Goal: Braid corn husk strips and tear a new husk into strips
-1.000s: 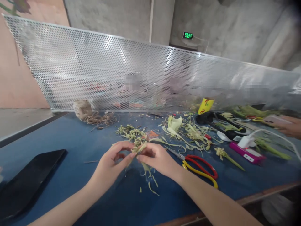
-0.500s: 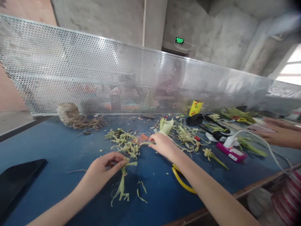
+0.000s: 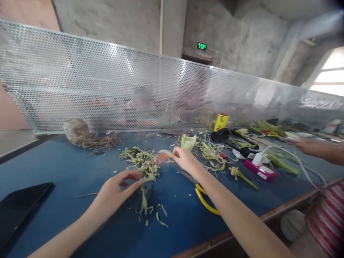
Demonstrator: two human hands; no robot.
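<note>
Strip (image 3: 166, 153) lies crosswise, tip left, pinched in right hand (image 3: 187, 163); left hand (image 3: 116, 188) half-curled, hold unclear; table edge (image 3: 290, 204) well apart.

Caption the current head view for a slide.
Right hand pinches a pale strip; left hand at green scraps, scissors nearby.

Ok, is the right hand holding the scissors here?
No, the right hand pinches a pale green strip, while the scissors lie on the blue table.
</note>
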